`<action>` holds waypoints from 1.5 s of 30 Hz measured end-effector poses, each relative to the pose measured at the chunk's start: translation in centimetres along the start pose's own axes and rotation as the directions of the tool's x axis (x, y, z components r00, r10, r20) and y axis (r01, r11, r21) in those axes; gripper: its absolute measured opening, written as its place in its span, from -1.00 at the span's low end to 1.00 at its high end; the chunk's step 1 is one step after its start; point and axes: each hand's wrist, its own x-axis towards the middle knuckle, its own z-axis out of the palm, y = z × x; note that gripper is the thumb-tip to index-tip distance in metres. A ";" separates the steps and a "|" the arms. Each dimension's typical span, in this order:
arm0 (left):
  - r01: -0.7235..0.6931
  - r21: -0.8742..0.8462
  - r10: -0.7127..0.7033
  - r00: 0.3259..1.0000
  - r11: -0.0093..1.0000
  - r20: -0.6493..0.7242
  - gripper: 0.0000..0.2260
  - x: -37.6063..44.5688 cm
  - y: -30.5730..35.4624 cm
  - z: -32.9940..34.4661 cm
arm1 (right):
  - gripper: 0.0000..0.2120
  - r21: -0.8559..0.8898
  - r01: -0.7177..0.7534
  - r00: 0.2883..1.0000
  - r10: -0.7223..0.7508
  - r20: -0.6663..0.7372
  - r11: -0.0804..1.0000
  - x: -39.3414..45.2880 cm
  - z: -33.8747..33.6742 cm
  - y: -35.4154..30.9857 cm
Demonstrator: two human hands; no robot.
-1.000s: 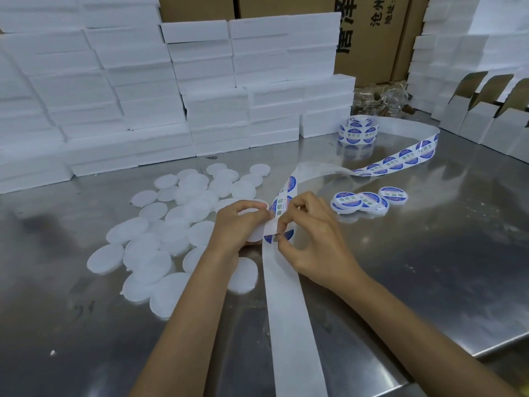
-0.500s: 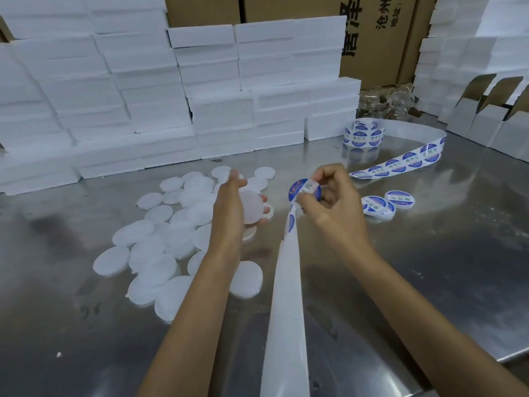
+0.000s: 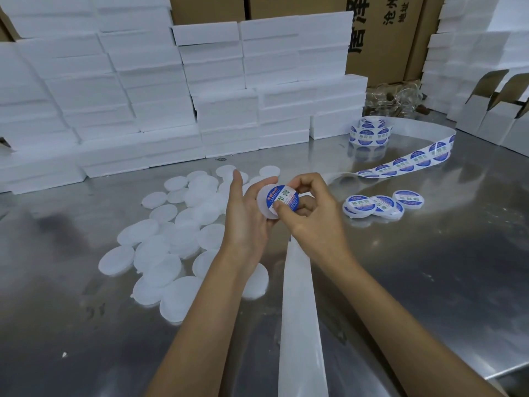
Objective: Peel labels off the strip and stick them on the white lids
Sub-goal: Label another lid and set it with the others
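Note:
My left hand (image 3: 246,213) holds a white lid (image 3: 264,206) upright above the steel table. A round blue and white label (image 3: 283,198) lies on the lid's face. My right hand (image 3: 312,210) pinches the label's edge, thumb pressed on it. The white backing strip (image 3: 300,310) hangs from under my right hand toward the near edge. Its printed part (image 3: 406,161) curves back to a label roll (image 3: 369,134). Several bare white lids (image 3: 169,239) lie scattered to the left. Three labelled lids (image 3: 380,206) sit to the right.
Stacks of white foam boxes (image 3: 177,90) line the back of the steel table (image 3: 429,282). Brown cartons (image 3: 380,30) stand behind them. Open white cartons (image 3: 498,116) are at the far right, with clear wrapping (image 3: 395,96) beside them.
My right hand peeled a label off the strip and brought it onto the lid. My left hand lifted that lid from the pile and turned its face toward my right hand.

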 end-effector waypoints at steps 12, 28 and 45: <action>-0.074 0.191 0.081 0.996 0.979 -0.033 -0.43 -0.4 -0.5 1.3 | -0.70 -0.057 0.020 1.000 -0.020 -0.006 0.998 0.0 -0.1 0.2; 0.039 -0.180 -0.024 0.996 0.983 0.084 -0.46 -1.0 0.1 0.9 | -0.46 -0.629 0.097 0.991 -0.132 -0.008 0.771 -0.1 -1.2 1.6; 0.035 -0.116 -0.021 0.992 0.993 0.121 -0.49 -1.0 -0.8 2.1 | -0.42 -0.769 -0.003 0.978 -0.160 -0.137 0.639 0.0 -1.3 1.0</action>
